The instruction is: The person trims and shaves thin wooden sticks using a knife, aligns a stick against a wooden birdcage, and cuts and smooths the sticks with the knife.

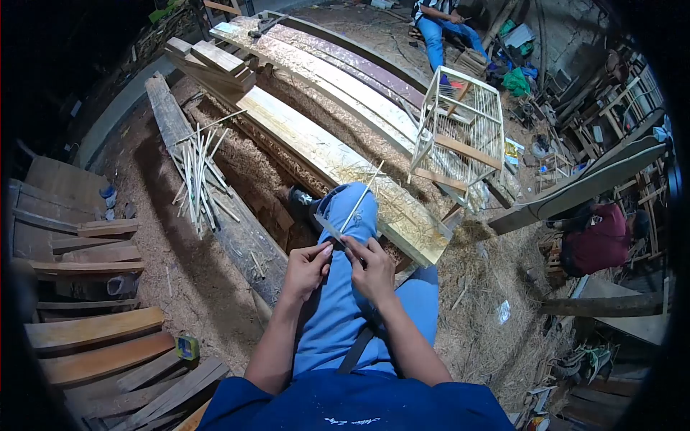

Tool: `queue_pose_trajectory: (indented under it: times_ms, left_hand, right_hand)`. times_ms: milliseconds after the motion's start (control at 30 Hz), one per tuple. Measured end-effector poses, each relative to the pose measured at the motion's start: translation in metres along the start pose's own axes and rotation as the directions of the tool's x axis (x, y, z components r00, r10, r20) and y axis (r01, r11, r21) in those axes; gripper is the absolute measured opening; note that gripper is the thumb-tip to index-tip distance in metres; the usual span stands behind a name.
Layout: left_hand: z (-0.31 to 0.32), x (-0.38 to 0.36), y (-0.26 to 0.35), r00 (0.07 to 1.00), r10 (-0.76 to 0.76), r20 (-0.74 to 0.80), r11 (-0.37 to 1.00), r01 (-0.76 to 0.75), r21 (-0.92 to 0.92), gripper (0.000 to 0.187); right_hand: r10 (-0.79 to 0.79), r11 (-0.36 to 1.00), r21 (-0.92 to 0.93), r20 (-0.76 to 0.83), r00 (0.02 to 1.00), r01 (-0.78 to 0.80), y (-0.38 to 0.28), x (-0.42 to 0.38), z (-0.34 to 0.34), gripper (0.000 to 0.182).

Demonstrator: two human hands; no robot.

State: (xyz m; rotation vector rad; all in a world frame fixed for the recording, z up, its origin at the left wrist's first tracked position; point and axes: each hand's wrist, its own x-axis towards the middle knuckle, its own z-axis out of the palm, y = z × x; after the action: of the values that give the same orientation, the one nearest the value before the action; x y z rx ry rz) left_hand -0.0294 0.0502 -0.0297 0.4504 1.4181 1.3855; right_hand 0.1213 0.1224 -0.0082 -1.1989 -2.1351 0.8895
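Note:
My right hand [370,271] is closed around a knife [328,227], its narrow blade pointing up and to the left over my knee. A thin pale bamboo-like stick [363,195] slants from the far side of my knee down past the blade toward my fingers. Pinched at its near end is my left hand [307,271], close beside the right; the fingers partly hide that end. Both hands are just above my jeans-covered thigh [327,316].
A pile of similar thin sticks [198,176] lies on a weathered plank [248,241] to the left. Ahead are long boards [302,129] with shavings and a wooden birdcage [460,136]. One person [449,29] sits at the back, another [604,237] at the right.

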Motion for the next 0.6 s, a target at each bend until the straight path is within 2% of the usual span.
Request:
queue_pose_trajectory:
  times_ms: [367, 533, 600]
  left_hand:
    - [-0.004, -0.04, 0.011, 0.999, -0.048, -0.025, 0.999, 0.049, 0.024, 0.029]
    - [-0.035, -0.094, 0.009, 0.991, -0.124, -0.046, 0.987, 0.128, 0.095, 0.031]
    - [-0.051, -0.117, 0.006, 0.989, -0.137, -0.05, 0.989, 0.14, 0.055, 0.03]
  right_hand:
    - [-0.002, 1.0, -0.026, -0.065, 0.998, 0.001, -0.004, 0.004, 0.005, 0.03]
    - [0.062, 0.998, 0.002, -0.055, 0.997, -0.061, 0.006, 0.014, 0.006, 0.03]
    - [0.073, 0.997, -0.026, -0.034, 0.997, -0.074, 0.005, 0.015, 0.005, 0.03]
